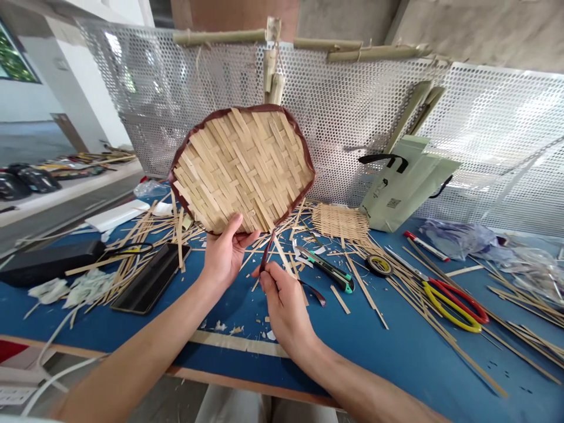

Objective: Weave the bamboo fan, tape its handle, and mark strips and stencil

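- To the right of the woven panel, I find the most print: a pale green bag with dark handles bears a square code, a small drawing and lettering too small for me to read. Its inside is hidden from me.
- Further right of the panel and lower, I see a crumpled purplish plastic bag and a heap of clear plastic; I cannot tell what either holds.
- Left of the panel and lower lies a black case, contents hidden, with a dark-screened phone nearer the panel.
- At the panel's lower edge, my left hand grasps it, thumb on the front face, other fingers partly behind. The panel is held up, tilted, over the blue table, before the perforated screen; brown edging runs along its rim.
- Just below the panel, my right hand is clenched around a brown strip, which rises to the panel's lower edge; a tail pokes out beyond the hand.
- Right of the panel and lower, I make out a black and teal cutter, then a tape roll, scissors with red and yellow handles, and a red-capped marker. A small woven mat lies near the panel.
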`<state>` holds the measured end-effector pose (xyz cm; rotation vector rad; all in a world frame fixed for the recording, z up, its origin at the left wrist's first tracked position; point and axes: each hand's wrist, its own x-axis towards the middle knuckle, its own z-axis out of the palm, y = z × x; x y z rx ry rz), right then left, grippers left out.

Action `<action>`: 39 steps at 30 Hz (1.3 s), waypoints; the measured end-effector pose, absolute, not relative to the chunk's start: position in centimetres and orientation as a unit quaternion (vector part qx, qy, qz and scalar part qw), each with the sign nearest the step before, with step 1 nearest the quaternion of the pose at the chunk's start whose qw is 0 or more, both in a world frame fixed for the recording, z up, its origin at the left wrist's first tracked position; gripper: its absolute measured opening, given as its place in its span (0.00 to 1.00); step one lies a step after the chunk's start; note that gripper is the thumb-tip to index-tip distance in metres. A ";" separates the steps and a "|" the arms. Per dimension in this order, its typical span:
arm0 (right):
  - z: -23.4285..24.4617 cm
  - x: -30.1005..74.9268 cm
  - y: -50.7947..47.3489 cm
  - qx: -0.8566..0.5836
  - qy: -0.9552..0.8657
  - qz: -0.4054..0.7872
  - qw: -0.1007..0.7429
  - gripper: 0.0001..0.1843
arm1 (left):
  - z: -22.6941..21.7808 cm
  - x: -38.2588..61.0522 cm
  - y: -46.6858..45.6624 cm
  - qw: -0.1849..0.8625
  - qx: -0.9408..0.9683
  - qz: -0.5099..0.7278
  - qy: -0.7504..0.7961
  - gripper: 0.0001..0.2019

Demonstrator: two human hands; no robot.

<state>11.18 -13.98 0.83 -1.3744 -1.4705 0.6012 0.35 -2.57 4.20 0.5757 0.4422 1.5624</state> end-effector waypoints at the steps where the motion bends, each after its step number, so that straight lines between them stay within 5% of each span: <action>1: 0.8 11.1 -14.0 -0.567 -0.603 0.241 0.507 0.18 | 4.3 0.4 -2.6 0.652 0.244 0.690 0.199 0.15; 5: 0.4 10.9 -13.9 -0.560 -0.608 0.173 0.535 0.17 | 4.9 0.3 -2.6 0.672 0.195 0.684 0.210 0.08; 13: 0.4 11.0 -14.1 -0.566 -0.686 0.054 0.455 0.18 | 5.4 0.2 -2.6 0.711 0.136 0.651 0.227 0.09; 23: 0.7 14.9 -10.2 -0.513 -0.573 0.319 0.554 0.20 | 4.8 -0.3 -2.6 0.744 0.217 0.581 0.249 0.04; 30: 3.9 17.6 -10.3 -0.450 -0.415 0.408 0.677 0.20 | 3.2 -0.2 -2.1 0.677 0.316 0.620 0.238 0.26; 39: 3.0 12.7 -14.1 -0.499 -0.574 0.349 0.547 0.20 | 2.2 0.2 -1.8 0.591 0.388 0.659 0.256 0.25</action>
